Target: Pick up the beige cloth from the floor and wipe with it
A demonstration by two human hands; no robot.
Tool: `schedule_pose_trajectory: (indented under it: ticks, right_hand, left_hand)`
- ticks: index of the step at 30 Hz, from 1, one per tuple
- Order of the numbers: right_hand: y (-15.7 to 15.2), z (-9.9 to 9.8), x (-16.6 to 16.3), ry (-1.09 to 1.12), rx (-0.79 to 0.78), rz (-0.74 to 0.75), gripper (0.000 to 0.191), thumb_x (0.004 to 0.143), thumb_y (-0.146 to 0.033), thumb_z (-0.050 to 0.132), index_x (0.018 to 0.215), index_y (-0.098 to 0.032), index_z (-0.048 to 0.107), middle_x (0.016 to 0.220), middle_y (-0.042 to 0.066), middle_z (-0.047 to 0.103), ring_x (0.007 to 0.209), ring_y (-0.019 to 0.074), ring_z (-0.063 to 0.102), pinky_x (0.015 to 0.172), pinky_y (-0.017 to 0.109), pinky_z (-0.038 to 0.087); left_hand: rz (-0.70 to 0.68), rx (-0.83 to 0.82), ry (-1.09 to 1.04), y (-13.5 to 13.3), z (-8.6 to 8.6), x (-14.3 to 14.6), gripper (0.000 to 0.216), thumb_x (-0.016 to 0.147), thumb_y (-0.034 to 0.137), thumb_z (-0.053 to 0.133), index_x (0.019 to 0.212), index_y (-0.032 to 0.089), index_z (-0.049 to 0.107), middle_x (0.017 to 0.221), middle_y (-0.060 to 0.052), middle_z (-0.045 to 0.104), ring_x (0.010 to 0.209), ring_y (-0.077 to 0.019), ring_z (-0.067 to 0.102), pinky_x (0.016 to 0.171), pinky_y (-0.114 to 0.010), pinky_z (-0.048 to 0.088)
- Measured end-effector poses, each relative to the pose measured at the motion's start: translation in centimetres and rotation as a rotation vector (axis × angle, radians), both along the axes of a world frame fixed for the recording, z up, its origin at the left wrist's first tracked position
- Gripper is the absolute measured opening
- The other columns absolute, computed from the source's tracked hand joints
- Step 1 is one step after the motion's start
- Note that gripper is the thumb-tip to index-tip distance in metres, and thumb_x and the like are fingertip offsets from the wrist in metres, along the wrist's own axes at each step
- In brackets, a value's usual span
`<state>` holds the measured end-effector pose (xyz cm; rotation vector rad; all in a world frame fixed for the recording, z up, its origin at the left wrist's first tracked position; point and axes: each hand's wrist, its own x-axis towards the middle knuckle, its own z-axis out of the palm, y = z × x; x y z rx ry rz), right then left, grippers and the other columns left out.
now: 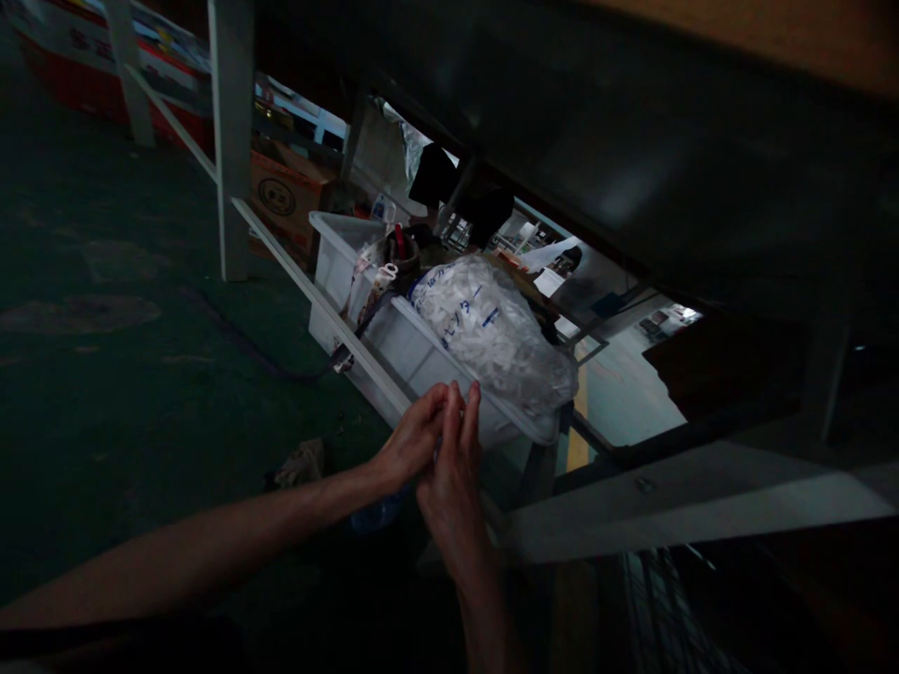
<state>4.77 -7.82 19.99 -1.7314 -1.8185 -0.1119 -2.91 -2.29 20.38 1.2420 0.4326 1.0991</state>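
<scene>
Lying in a white plastic bin (416,351) under a dark-sided table, a clear plastic bag (484,323) stuffed with white scraps bulges above the rim. Its long axis slants across the view from upper left to lower right, nearly parallel to the bin's near rim. The fuller end, printed with blue Japanese characters, points to the upper left; the emptier, crumpled end points to the lower right, at the bin's corner. The film is thin, wrinkled and shiny, greyish where it lies slack, and the contents look like loose pale strips or flakes.

Nearer the camera, the left hand (414,435) and right hand (455,463) meet at the fingers in front of the bin's wall. The left hand's fingers curl toward the right hand, whose fingers stand nearly straight and close together, pointing up the view. The gap between the palms is hidden, so I cannot tell whether either hand has hold of anything; nor whether the fingertips touch the bin.

A pale diagonal rail (337,323) passes in front of the bin from a white table leg (233,140). Behind that leg stands a brown cardboard box (287,198). Green floor (140,393) spreads to the left.
</scene>
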Motion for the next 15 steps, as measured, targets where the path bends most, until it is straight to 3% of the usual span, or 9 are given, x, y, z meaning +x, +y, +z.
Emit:
schedule_pose_trajectory:
  ticks: [3, 6, 9, 11, 13, 15]
  right_hand:
    - [-0.1, 0.2, -0.5, 0.02, -0.012, -0.004, 0.065, 0.081, -0.008, 0.032, 0.139, -0.019, 0.007, 0.147, 0.012, -0.001, 0.135, 0.0242, 0.004, 0.105, 0.051, 0.021]
    - [-0.3, 0.5, -0.4, 0.337, -0.024, 0.061, 0.057, 0.085, -0.02, 0.035, 0.138, -0.022, 0.013, 0.147, 0.009, 0.006, 0.134, 0.0218, 0.009, 0.107, 0.047, 0.02]
    - [-0.2, 1.3, 0.3, 0.908, 0.13, 0.098, 0.049, 0.085, -0.031, 0.044, 0.131, -0.027, 0.029, 0.139, 0.007, 0.032, 0.126, 0.0192, 0.033, 0.102, 0.041, 0.031]
    - [0.2, 2.1, 0.8, 1.199, 0.256, 0.087, 0.03, 0.082, -0.035, 0.05, 0.109, -0.023, 0.05, 0.113, 0.005, 0.057, 0.106, 0.0178, 0.053, 0.091, 0.037, 0.042]
    - [0.9, 2.8, 1.3, 1.373, 0.305, 0.079, 0.017, 0.078, -0.034, 0.056, 0.087, -0.02, 0.055, 0.084, 0.0, 0.062, 0.08, 0.0132, 0.061, 0.075, 0.029, 0.049]
    - [1.6, 3.2, 1.7, 1.506, 0.303, 0.073, 0.017, 0.073, -0.035, 0.062, 0.076, -0.019, 0.054, 0.068, -0.005, 0.057, 0.063, 0.0085, 0.057, 0.063, 0.023, 0.048]
  left_hand:
    - [-0.019, -0.1, -0.053, -0.1, 0.4, -0.2, 0.021, 0.08, 0.037, 0.052, 0.075, 0.016, 0.053, 0.069, 0.003, 0.049, 0.067, -0.0117, 0.046, 0.062, -0.021, 0.037]
    - [-0.12, -0.25, -0.185, 0.2, 1.0, -0.5, 0.021, 0.078, 0.035, 0.058, 0.078, 0.015, 0.057, 0.067, 0.002, 0.053, 0.064, -0.0109, 0.049, 0.062, -0.021, 0.038]
    - [-0.437, -0.564, -0.421, 0.1, 1.5, -0.5, 0.029, 0.083, 0.038, 0.052, 0.087, 0.011, 0.06, 0.076, -0.005, 0.061, 0.071, -0.0133, 0.057, 0.07, -0.023, 0.043]
    - [-0.648, -0.715, -0.541, -0.5, 1.6, -0.2, 0.041, 0.088, 0.043, 0.04, 0.097, 0.009, 0.06, 0.096, -0.011, 0.062, 0.093, -0.0166, 0.058, 0.085, -0.026, 0.041]
    - [-0.725, -0.696, -0.577, -1.2, 1.5, 0.2, 0.042, 0.088, 0.043, 0.039, 0.107, 0.01, 0.058, 0.118, -0.011, 0.055, 0.112, -0.0179, 0.049, 0.098, -0.028, 0.034]
    - [-0.679, -0.503, -0.508, -1.9, 1.4, 0.4, 0.04, 0.085, 0.039, 0.047, 0.118, 0.015, 0.053, 0.134, -0.008, 0.043, 0.125, -0.02, 0.036, 0.105, -0.032, 0.025]
